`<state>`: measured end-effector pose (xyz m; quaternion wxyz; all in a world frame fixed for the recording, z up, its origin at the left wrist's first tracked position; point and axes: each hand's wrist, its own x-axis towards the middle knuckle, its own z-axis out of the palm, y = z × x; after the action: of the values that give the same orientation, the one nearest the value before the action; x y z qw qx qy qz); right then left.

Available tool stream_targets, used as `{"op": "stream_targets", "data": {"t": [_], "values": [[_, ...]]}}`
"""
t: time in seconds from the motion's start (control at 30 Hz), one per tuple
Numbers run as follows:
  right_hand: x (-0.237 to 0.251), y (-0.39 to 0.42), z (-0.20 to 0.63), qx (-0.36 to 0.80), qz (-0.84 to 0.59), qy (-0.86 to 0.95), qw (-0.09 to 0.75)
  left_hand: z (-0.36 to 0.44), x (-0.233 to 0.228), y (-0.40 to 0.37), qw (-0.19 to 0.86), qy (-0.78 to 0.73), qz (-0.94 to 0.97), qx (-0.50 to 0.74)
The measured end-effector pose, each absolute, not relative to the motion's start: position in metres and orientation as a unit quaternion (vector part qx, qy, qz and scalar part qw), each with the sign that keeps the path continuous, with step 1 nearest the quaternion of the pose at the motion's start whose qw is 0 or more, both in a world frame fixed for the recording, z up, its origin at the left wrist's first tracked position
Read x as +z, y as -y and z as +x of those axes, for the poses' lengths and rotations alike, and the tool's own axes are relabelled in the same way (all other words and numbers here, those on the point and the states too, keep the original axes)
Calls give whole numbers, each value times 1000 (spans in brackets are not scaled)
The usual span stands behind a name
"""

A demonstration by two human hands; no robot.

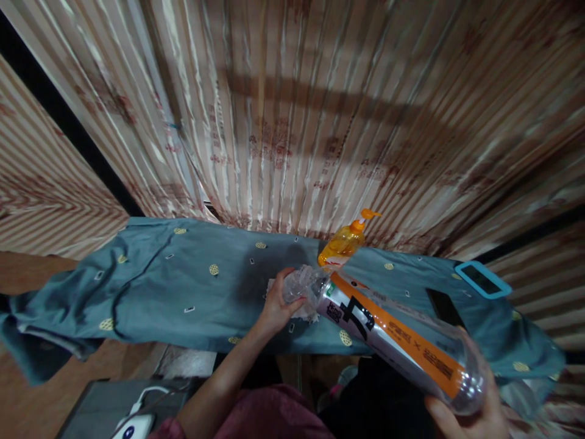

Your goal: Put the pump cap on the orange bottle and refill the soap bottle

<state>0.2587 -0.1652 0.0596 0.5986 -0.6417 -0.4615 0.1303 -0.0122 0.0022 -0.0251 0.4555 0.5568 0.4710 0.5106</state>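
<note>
Bottle (397, 344) — big clear plastic one with an orange and silver label — lies tilted across lower right of frame, neck pointing to centre, base toward us. We hold it at both ends. Right hand (475, 414), bottom right corner, cups the base; fingers (441, 414) wrapped under it. Left hand (276, 305), centre of frame, grips the neck end; fingers curled around it, pressing what looks like a white cloth or tissue (304, 311) against the mouth. Can't tell if a cap is on; bottle looks empty. Judging by this, wiping at the neck is underway, body not visibly done.

Around it: bench (150, 286) draped in a blue-grey patterned cloth, orange pump bottle (345, 241) standing just behind the neck, dark phone (445, 308) and a blue-framed device (482, 279) at right. Striped curtain (292, 110) fills the top.
</note>
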Motion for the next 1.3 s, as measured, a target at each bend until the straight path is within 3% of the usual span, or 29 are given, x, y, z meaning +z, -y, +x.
{"op": "stream_targets", "data": {"t": [0.23,0.87,1.3], "values": [[93,161,221,140,-664,425,599,-12,-25,-3,447,-470,564,511],[71,164,253,130,-672,456,569,-11,-27,-2,433,-476,572,509],[90,163,227,149,-666,427,593,-11,-25,-2,439,-470,564,519]]}}
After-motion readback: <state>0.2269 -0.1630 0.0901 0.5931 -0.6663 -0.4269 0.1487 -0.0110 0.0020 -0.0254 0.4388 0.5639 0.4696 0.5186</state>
